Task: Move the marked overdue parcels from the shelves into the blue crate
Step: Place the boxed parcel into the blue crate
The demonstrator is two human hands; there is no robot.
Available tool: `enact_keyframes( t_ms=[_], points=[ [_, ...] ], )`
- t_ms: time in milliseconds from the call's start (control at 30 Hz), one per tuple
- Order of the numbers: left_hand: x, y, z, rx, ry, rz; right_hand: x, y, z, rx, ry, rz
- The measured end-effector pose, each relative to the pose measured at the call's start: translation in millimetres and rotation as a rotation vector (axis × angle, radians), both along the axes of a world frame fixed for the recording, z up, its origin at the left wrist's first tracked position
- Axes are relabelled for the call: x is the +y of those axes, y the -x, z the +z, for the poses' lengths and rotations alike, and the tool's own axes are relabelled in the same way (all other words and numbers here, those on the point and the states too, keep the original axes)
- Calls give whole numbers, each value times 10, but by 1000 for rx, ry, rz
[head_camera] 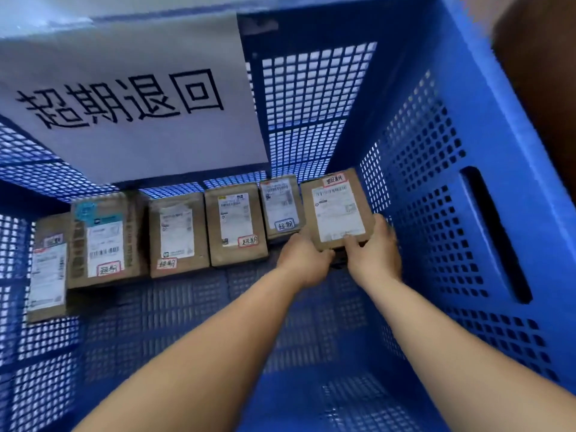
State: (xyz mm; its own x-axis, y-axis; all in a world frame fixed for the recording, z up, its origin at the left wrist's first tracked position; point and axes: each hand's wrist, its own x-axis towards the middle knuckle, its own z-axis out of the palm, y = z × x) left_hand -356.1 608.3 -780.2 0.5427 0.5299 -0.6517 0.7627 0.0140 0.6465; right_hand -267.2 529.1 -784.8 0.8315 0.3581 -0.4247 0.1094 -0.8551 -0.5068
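Both hands, left (304, 260) and right (375, 247), grip a parcel (338, 210) at the right end of a row of five parcels (177, 233) inside the crate (436, 213).

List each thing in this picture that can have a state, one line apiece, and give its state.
Crate: open-topped, holds six parcels in a row along the far wall.
Sign: hung inside the far wall.
Sixth parcel: rightmost, label up, gripped by both hands.
Other five parcels: lying flat, labels up, untouched.
Left hand: closed on the sixth parcel's near edge.
Right hand: closed on the same parcel.
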Motion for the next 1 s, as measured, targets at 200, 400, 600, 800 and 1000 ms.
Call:
enact_keyframes(
  t_ms=[200, 400, 600, 800, 1000],
  points=[
    [113, -173, -514, 4, -59, -81, 135, -170, -585, -23, -50, -6],
    [239, -278, -969, 13, -93, -156, 286, -337, -1165, -23, -38, -9],
    [285, -250, -1149, 48, -140, -331, 400, -449, -1584, 84, 96, -45],
    [386, -182, -1134, 34, -267, -398, 435, -499, -1750, 190, 91, -26],
    [360, -113, -817, 41, -344, -356, 325, -363, -1368, 170, 97, 91]
  ],
)
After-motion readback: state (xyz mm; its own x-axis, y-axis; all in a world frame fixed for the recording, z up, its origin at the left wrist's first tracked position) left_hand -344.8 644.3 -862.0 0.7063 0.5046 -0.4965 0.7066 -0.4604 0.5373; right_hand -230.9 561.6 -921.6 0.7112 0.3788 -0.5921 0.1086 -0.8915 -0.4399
